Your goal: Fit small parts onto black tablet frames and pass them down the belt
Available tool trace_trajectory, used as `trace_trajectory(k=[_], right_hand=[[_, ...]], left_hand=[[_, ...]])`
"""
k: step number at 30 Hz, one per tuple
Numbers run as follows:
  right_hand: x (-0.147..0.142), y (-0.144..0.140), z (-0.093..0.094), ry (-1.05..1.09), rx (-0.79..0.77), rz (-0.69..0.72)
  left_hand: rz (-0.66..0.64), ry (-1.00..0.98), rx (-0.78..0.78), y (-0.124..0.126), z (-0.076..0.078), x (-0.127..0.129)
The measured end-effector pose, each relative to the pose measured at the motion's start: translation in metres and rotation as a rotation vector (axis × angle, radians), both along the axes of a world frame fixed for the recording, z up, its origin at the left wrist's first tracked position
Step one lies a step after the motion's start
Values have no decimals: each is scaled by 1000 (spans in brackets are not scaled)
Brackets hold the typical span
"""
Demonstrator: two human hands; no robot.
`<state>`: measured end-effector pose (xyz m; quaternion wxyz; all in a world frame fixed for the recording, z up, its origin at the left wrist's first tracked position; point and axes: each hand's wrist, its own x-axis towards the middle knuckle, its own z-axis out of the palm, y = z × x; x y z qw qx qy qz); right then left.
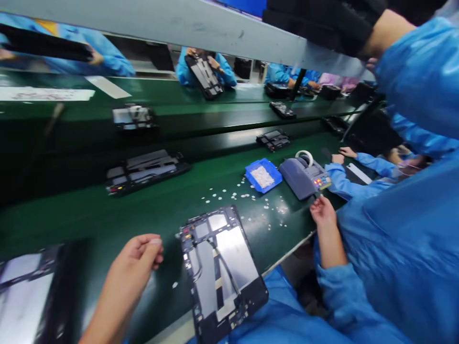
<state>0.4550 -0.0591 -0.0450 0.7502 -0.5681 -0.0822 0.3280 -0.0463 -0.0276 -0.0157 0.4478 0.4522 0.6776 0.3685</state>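
An opened tablet (pixel 222 267) with its batteries, ribbon cables and circuit boards exposed lies tilted at the bench's front edge, partly over the blue-clad lap. Just left of it, apart from it, my left hand (pixel 138 263) hovers with fingers curled and thumb against the index finger; nothing shows in them. My right hand (pixel 324 215) reaches to the front of a grey tape dispenser (pixel 299 177), its fingertips pinched at a small dark piece by the outlet. What exactly they grip is too small to tell. A roll of tape (pixel 304 156) sits on top of the dispenser.
A blue tray (pixel 263 176) holds small white pieces, with more scattered on the green bench (pixel 158 210). Other opened tablets lie left (pixel 25 291) and along the line (pixel 147 171). A co-worker's sleeve (pixel 419 81) looms at right; a metal beam (pixel 172 26) crosses above.
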Motion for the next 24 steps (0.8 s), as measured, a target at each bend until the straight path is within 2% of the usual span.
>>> trace_trajectory(k=[3, 5, 9, 12, 15, 19, 21, 24], right_hand=[[-54, -15, 3, 6, -6, 105], [-104, -18, 11, -78, -20, 318], [-206, -2, 40, -329, -6, 843], [-253, 15, 55, -379, 63, 1007], [-272, 20, 57, -407, 102, 1057], [-271, 19, 48, -510, 121, 1151], [-263, 23, 43, -681, 125, 1145], [-247, 35, 37, -1123, 176, 1098]], left_hand=[[-2, 85, 76, -16, 20, 14], [-64, 88, 125, -21, 33, 32], [-237, -138, 120, -21, 45, 69], [-228, -356, 109, -21, 42, 82], [-135, -472, 105, -20, 34, 87], [-35, -496, 133, -19, 24, 78], [15, -442, 203, -19, 25, 63], [25, -159, 283, -19, 31, 34]])
